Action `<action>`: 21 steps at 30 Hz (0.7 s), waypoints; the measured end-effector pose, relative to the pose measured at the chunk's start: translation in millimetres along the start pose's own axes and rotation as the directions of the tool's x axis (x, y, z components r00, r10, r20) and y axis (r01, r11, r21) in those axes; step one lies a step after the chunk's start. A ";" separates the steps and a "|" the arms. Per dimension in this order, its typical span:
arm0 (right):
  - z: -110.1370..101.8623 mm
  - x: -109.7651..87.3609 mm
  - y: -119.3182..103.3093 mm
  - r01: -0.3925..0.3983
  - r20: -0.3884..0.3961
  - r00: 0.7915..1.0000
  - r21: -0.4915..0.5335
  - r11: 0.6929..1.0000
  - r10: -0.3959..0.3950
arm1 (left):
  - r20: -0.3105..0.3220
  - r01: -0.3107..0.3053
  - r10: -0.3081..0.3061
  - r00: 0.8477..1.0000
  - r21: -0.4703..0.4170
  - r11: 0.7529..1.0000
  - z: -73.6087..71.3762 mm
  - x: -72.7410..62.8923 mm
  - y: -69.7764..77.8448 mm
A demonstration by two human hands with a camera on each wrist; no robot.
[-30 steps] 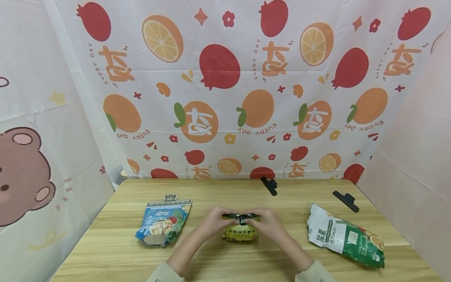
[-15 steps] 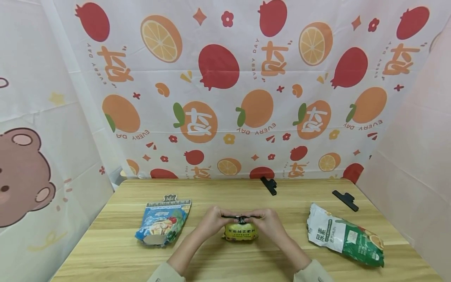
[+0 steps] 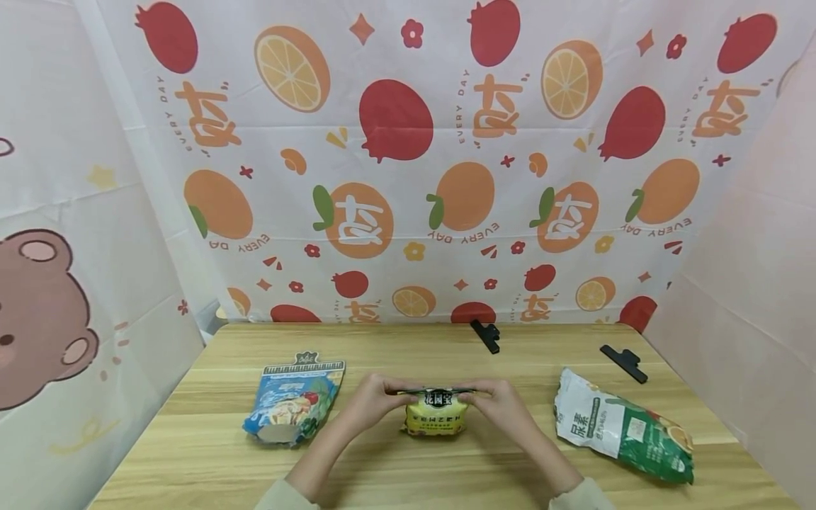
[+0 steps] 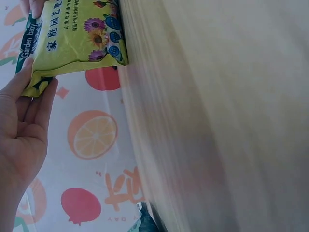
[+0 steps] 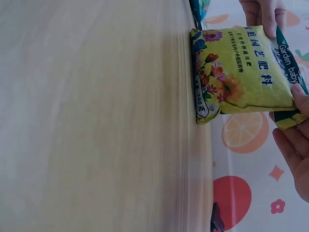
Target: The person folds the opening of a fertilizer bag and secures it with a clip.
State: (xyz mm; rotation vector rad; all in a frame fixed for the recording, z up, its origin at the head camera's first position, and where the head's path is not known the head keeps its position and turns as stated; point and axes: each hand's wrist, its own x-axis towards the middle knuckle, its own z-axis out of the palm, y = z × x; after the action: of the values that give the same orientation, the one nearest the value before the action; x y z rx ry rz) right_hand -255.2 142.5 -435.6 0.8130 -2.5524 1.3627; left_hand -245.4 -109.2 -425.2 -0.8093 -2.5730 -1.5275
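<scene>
A: ok, I'm only watching this through the feed, so what's the grip doing?

B: both hands are pinching. The left hand (image 3: 372, 407) has the yellow bag (image 3: 435, 419) by its top edge at about 10 o'clock, and the right hand (image 3: 500, 404) has the same edge at about 2. In the wrist views I can see thumbs on the printed face, fingers behind

A: so where's the bag sitting?

B: between the hands, below the grip, so its body hangs toward 6 o'clock. It's upright near the middle of the wooden table (image 3: 382, 471). I can't tell if the table takes any of its weight. The dark green strip (image 5: 287, 60) along the top says "Garden baby", and there are flowers printed lower down

A: anything visible inside?

B: nope, the bag hides its contents. It looks plump, and the label reads 300克

A: other containers?

B: going clockwise from the yellow one, a black clip (image 3: 486, 336) at 1 o'clock, a second clip (image 3: 625, 363) just before 3, then a green-and-white bag (image 3: 627, 433) lying at 3. The blue bag (image 3: 293, 405) lies at 9. I can't make out what's in either of those two bags
</scene>
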 end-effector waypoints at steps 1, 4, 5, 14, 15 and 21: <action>-0.2 0.2 0.4 0.011 -0.002 1.000 -0.001 1.000 -0.011 | 0.000 0.003 -0.003 1.000 0.001 1.000 -0.3 0.0 0.1; -0.3 0.8 0.1 0.002 -0.002 1.000 0.021 1.000 -0.002 | -0.002 0.010 -0.010 1.000 0.008 1.000 -0.7 0.0 0.2; -0.3 1.0 -0.2 -0.011 0.002 1.000 0.031 0.999 0.011 | -0.003 0.013 -0.013 1.000 0.007 1.000 -0.7 0.1 0.2; -8.4 4.3 -12.5 -0.080 0.002 0.997 0.104 0.991 0.080 | -0.015 0.005 -0.005 1.000 0.027 1.000 -0.5 0.4 -0.1; -10.7 6.4 -13.5 -0.073 -0.013 0.997 0.117 0.990 0.075 | -0.015 0.006 -0.006 1.000 0.026 1.000 -0.6 0.4 -0.1; -26.6 27.3 -12.2 -0.019 -0.155 0.987 0.077 0.997 0.031 | -0.012 0.021 -0.021 1.000 0.021 1.000 -0.3 0.2 0.5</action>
State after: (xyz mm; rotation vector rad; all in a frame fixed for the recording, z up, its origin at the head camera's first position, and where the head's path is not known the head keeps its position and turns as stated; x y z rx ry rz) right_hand -275.4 147.6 -401.5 0.6590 -2.4128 1.4761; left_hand -245.5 -109.1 -424.7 -0.7710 -2.5931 -1.5032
